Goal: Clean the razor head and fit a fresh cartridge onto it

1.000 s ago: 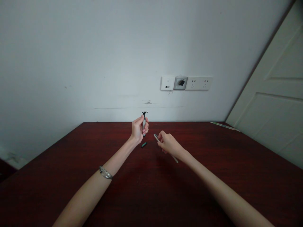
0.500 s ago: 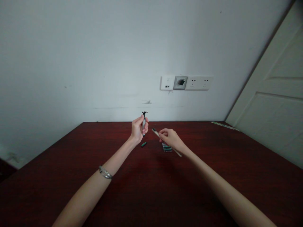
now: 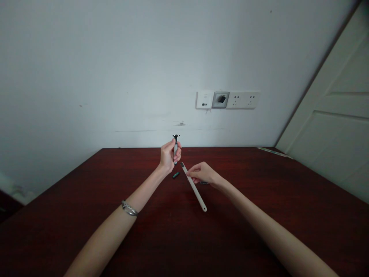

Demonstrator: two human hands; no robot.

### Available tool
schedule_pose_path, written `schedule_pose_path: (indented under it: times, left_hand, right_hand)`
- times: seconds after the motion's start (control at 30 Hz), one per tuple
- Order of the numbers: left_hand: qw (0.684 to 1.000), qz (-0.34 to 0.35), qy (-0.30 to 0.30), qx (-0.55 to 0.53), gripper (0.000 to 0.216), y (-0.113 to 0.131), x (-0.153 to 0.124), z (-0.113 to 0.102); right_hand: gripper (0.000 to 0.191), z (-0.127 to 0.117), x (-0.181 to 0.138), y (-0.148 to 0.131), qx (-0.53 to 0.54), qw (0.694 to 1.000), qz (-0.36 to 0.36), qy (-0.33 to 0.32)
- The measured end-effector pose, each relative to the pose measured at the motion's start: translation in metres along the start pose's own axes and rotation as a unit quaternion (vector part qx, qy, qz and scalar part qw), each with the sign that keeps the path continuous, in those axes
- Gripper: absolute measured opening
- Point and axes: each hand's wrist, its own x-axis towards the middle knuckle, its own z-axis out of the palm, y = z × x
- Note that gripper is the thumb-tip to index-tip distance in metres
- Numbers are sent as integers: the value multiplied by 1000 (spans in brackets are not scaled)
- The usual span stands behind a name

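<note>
My left hand (image 3: 170, 154) is closed around a grey and black razor handle (image 3: 175, 148), held upright with its forked black top bare of any blade head. Between the thumb and fingers of my right hand (image 3: 203, 173) is a long pale toothbrush (image 3: 196, 193), its dark bristle end pointing up and left and its holed end down and right. A small black and green razor head (image 3: 176, 175) lies on the table below my left hand. Mostly hidden behind my right hand is a small clear case (image 3: 204, 183).
The dark red wooden table (image 3: 144, 231) meets a white wall (image 3: 144, 69) at its back edge. Sockets (image 3: 227, 100) with a black plug are on the wall. A thin printed strip (image 3: 273, 152) lies at the back right, near a white door (image 3: 340, 127).
My right hand has moved slightly down and left and swung the toothbrush steeper, so its whole length shows. It now covers most of the clear case. My left hand with the razor handle stays put.
</note>
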Motion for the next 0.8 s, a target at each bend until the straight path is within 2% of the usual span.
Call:
schedule_pose_path:
  times: [0.13,0.43,0.8]
  left_hand:
    - [1000,3,-2,0,33,0,0,0]
    - [1000,-3,-10,0,33,-3,0,0]
    - [999,2,-32,2,32,-9,-5,3]
  right_hand:
    - [14,4,5,9,21,999,40,0]
    - [18,10,13,26,-24,993,108,-36]
    - [21,11,9,24,-73,988,120,-57]
